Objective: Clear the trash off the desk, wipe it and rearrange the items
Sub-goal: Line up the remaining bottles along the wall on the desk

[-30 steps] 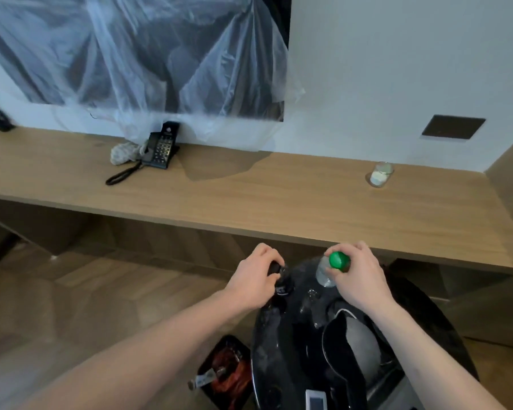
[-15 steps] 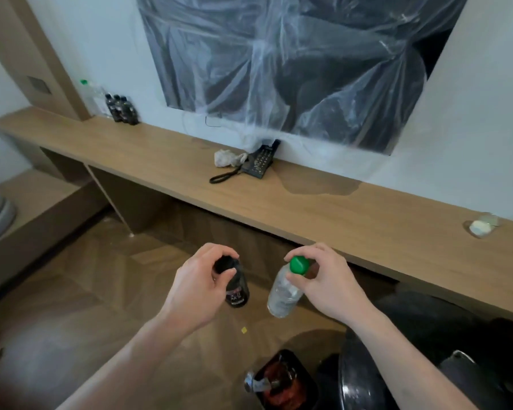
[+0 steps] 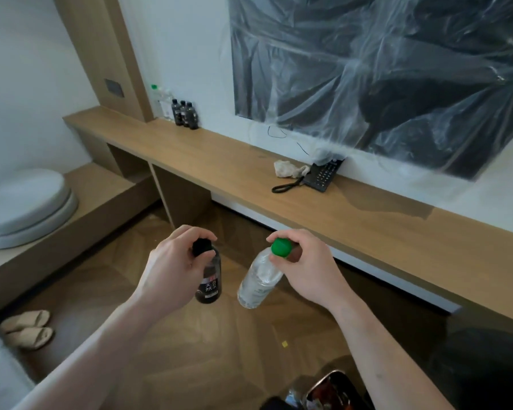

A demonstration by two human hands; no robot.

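Desk [image 3: 249, 176] lies ahead; left hand [image 3: 172, 270] grips dark bottle [image 3: 209, 279], right hand [image 3: 305, 270] pinches clear bottle [image 3: 258, 279].

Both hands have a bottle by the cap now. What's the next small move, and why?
Probably carry both toward the far left end of the desk. The left hand holds a dark bottle and the right hand a clear green-capped bottle; matching bottles already stand grouped there.

Dark bottle [image 3: 209, 276], black cap, hangs upright from my left hand [image 3: 172, 269]; clear bottle [image 3: 259, 279], green cap, tilted in my right [image 3: 305, 270], both over floor. Desk [image 3: 219, 164]: rag [image 3: 288, 169] beside phone [image 3: 322, 176], more bottles [image 3: 184, 113] at far end
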